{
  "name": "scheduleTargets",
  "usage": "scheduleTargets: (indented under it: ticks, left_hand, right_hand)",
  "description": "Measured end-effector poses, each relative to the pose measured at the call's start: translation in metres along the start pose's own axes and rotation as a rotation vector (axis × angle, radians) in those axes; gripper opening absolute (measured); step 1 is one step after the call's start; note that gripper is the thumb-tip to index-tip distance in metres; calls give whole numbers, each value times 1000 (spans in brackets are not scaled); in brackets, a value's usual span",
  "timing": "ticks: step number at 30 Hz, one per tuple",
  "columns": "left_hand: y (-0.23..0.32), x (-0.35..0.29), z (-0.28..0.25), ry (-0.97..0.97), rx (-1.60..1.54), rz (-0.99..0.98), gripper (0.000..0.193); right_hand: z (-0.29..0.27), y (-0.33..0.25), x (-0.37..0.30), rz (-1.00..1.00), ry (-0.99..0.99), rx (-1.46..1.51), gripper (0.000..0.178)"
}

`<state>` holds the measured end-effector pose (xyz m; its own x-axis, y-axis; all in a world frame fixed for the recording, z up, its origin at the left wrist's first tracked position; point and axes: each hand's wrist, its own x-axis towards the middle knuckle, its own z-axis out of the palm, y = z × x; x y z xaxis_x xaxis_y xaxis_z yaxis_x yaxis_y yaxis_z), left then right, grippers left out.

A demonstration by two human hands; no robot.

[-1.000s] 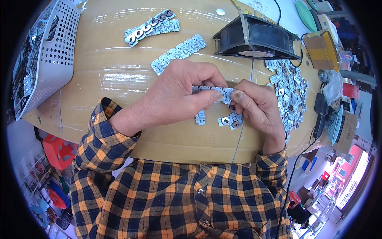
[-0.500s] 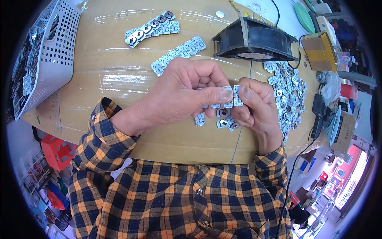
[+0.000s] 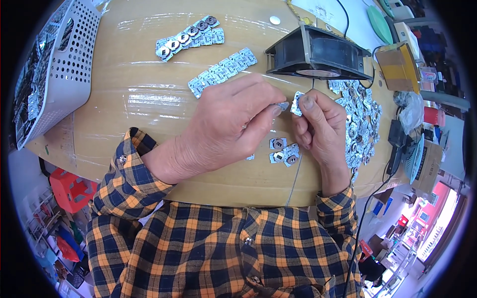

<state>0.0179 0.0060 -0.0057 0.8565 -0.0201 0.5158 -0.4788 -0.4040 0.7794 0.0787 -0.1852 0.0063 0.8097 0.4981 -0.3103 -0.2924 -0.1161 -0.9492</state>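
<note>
My left hand [image 3: 226, 116] is closed on a strip of small circuit boards [image 3: 283, 106]; only its end shows past the thumb, the rest being hidden by the hand. Close by on the right, my right hand [image 3: 320, 121] pinches a single small circuit board [image 3: 297, 104] between thumb and finger. A narrow gap separates the two pieces. On the table below lie several loose circuit boards [image 3: 290, 153], some with round dark parts on them. Beyond my left hand lies a joined strip of light boards [image 3: 222, 72], and farther off a strip with round metal parts [image 3: 183, 38] overlaps another.
A heap of circuit boards [image 3: 358, 126] spreads at the right. Behind it stands a black fan [image 3: 318, 52] with a cable. A white perforated basket [image 3: 77, 64] full of parts is at the left edge. A cardboard box [image 3: 399, 64] sits at the far right.
Half a second ago the strip and the single board were side by side, nearly touching. My left hand has turned, tilting the strip edge-on; my right hand has raised its board slightly.
</note>
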Motion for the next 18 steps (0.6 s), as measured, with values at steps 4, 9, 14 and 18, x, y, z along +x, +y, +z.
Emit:
scheduleTargets:
  ticks: [4,9,14,18]
  left_hand:
    - [2,0,1,-22,47,-1,19]
    - [1,-2,4,-13,107,32,21]
    - [-1,-4,6,-3,102,11,20]
    - [0,-3,6,9,79,-4,20]
  right_hand:
    - [0,1,-1,-25,-21,-29,31]
    - [-4,5,-1,-45,-68,-32,30]
    - [-3,6,1,-39,-68,-53,31]
    - [-2,5,1,-49,-65,-87,31]
